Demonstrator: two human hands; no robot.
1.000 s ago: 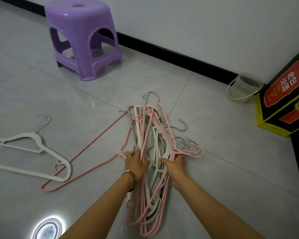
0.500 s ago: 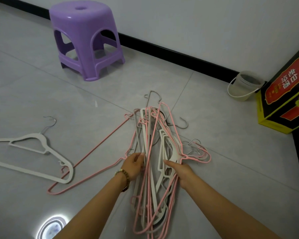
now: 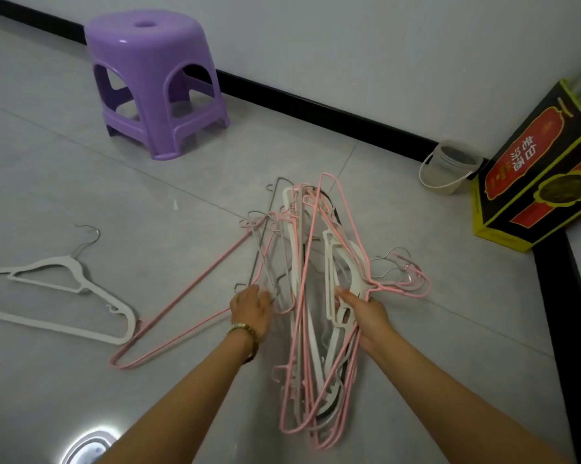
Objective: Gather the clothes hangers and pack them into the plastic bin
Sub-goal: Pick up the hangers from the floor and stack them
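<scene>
Hangers [image 3: 351, 269] (pink, white) gripped by right fingers [image 3: 344, 296]; left fingers [image 3: 258, 293] rest flat alongside.

Both bare forearms reach forward from the lower edge of the view, low over the floor, the left forearm [image 3: 188, 396] angling in from the left and the right forearm [image 3: 449, 396] from the right. The left hand [image 3: 250, 308] lies back-up, fingers stretched forward and close together, their tips against the thin wires on the left side of the hangers [image 3: 315, 296]. A bead bracelet [image 3: 243, 333] circles the left wrist. The right hand [image 3: 366, 313] grips the bundle from its right side, thumb on top and fingers curled beneath it.
</scene>
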